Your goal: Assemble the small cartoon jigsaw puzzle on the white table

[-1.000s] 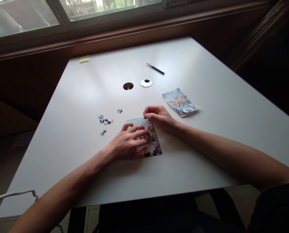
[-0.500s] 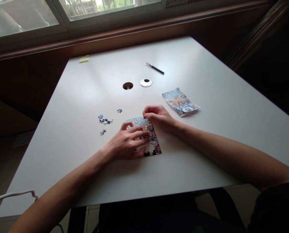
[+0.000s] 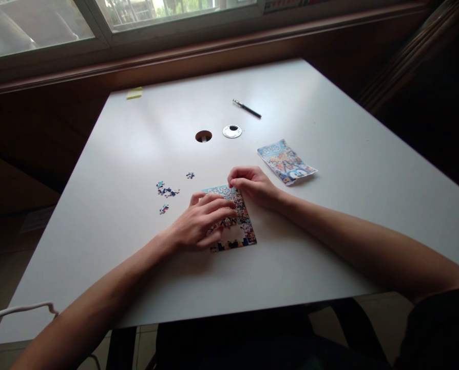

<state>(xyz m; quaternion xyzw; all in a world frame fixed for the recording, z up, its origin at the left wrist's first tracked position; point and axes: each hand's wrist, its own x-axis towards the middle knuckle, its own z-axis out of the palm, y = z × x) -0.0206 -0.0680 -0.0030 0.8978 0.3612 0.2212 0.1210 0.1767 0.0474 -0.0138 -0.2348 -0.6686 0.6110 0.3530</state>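
A small jigsaw puzzle (image 3: 245, 218) lies on the white table, with a colourful picture and a pale gap in its lower part. My left hand (image 3: 204, 218) is over the puzzle's left side, fingers apart and nothing seen in them; whether the fingertips touch the surface I cannot tell. At the upper right corner of the puzzle rests my right hand (image 3: 254, 186), fingers curled and thumb pressed to the index finger. What that pinch holds, if anything, is hidden. Several loose puzzle pieces (image 3: 168, 192) lie left of the puzzle, and a single piece (image 3: 190, 175) sits nearer to it.
Right of the puzzle is a creased picture sheet (image 3: 287, 162). Farther back are a black pen (image 3: 247, 108), a round cable hole (image 3: 204, 136) and its metal cover (image 3: 232, 131). A yellow sticky note (image 3: 134, 93) marks the back left corner; a white cable (image 3: 21, 308) crosses the front left.
My left hand has shifted slightly up and its thumb has lifted away, uncovering more of the puzzle's lower edge and its gap. My right hand has stayed in place.
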